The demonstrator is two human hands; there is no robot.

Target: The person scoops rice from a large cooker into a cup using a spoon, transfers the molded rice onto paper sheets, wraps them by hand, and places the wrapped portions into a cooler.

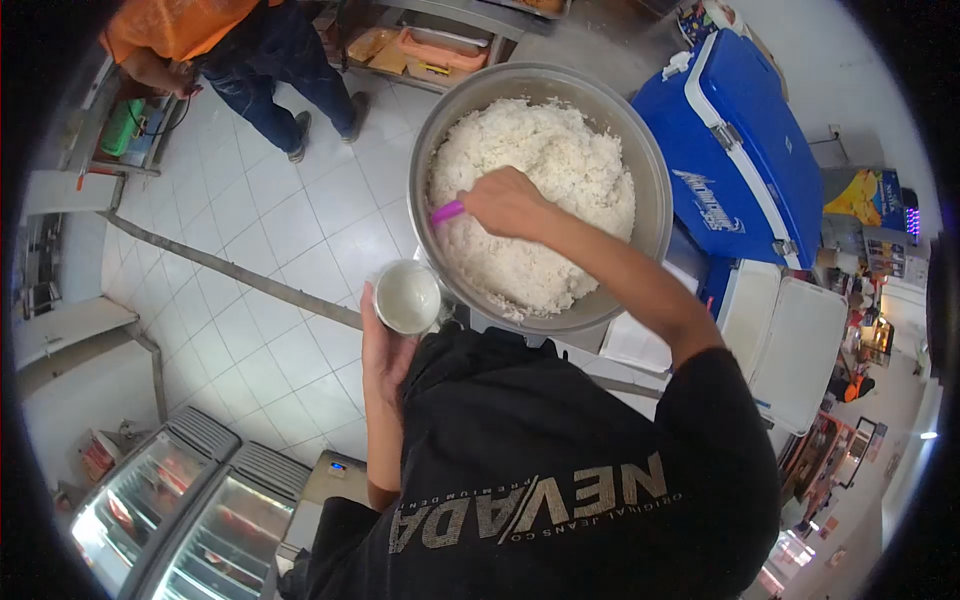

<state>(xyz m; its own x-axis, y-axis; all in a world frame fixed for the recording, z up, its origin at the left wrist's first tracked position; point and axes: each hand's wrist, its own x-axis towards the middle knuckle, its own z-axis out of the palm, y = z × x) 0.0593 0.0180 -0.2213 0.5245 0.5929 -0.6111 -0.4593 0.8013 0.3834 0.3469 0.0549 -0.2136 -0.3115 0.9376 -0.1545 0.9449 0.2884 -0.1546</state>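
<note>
A large round metal pot (422, 165) is heaped with cooked white rice (540, 140). My right hand (505, 203) is over the rice at the pot's left side, fingers wrapped round a purple utensil (447, 212). Only a short purple part of it shows, so its kind cannot be made out. Just outside the pot's lower left rim, my left hand (382, 345) holds a small white cup (407, 297), its mouth facing up. Something whitish lies inside the cup, too unclear to name.
To the pot's right stands a big blue cooler (730, 150). White plastic containers (795, 350) sit below it. Across the tiled floor (300, 220), a person in an orange shirt (190, 30) stands at the upper left. Glass-topped display fridges (190, 500) are at the lower left.
</note>
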